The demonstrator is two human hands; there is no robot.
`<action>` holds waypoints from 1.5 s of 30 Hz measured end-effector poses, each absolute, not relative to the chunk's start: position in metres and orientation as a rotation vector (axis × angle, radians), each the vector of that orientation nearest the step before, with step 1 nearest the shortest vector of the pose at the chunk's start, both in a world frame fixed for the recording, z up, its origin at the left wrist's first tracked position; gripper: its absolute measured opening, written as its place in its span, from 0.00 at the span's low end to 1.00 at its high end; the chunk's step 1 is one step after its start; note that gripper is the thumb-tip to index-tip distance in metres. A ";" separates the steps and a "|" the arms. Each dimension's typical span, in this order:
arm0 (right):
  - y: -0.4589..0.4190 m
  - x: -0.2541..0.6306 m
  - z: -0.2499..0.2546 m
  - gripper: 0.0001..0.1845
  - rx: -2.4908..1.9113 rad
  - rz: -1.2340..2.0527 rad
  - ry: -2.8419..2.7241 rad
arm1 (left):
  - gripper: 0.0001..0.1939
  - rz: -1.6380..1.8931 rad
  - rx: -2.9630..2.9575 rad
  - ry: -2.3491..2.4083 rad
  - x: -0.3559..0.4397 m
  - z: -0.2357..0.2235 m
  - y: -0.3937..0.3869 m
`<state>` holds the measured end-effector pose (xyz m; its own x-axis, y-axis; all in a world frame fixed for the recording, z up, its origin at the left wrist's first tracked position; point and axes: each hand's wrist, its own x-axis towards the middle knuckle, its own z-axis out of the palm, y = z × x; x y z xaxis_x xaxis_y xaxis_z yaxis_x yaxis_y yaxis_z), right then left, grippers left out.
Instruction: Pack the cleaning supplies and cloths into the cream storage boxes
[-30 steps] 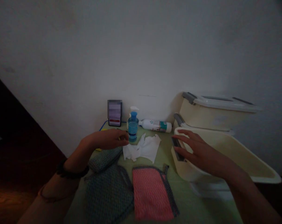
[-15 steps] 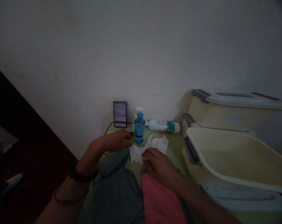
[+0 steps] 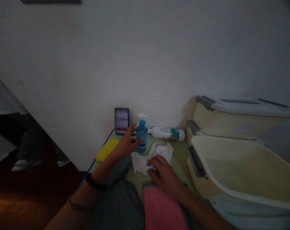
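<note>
My left hand [image 3: 128,142] is at a clear blue pump bottle [image 3: 141,137], fingers spread and thumb across the bottle's front. Whether the fingertips touch the bottle is unclear. On crumpled white tissue [image 3: 164,151] rest the fingertips of my right hand [image 3: 165,175], its fingers loosely bent and thumb apart. Below that hand lies a pink textured cloth [image 3: 162,207]. A dark grey-green textured cloth [image 3: 121,204] lies to its left, partly behind my left forearm. A flat yellow thing [image 3: 106,150], perhaps a cloth or sponge, is beside my left wrist.
A phone [image 3: 122,123] leans against the wall behind the green tabletop [image 3: 179,156]. A white bottle [image 3: 167,133] lies on its side. Cream storage bins [image 3: 221,153] are stacked at the right, one open-topped. At far left, a person's shoe [image 3: 20,164] shows on the dark floor.
My left hand has moved right and up from over the yellow thing to the blue bottle, uncovering the yellow thing. My right hand stays at the tissue. The view has shifted slightly.
</note>
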<state>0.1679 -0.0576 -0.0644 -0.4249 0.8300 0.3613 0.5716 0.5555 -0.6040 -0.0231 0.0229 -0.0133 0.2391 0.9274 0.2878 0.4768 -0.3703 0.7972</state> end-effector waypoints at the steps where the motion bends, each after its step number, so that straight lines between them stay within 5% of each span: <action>1: -0.057 0.168 -0.065 0.11 -1.120 0.532 -2.147 | 0.36 1.038 1.910 1.211 -0.018 -0.020 0.022; 12: -0.056 0.166 -0.064 0.16 -1.169 0.592 -2.000 | 0.21 1.043 1.927 1.340 0.004 -0.049 0.008; 37: -0.051 0.166 -0.076 0.31 -1.201 0.906 -1.791 | 0.20 1.241 1.546 0.987 0.015 -0.042 -0.013; 45: -0.055 0.166 -0.053 0.19 -1.198 0.820 -1.936 | 0.19 1.169 1.830 1.169 0.011 -0.044 -0.016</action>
<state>0.1661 -0.0548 -0.0529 -0.3218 0.9173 0.2346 0.4696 0.3697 -0.8018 0.0106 -0.0160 -0.0444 0.1998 0.9227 0.3296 0.3301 -0.3802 0.8640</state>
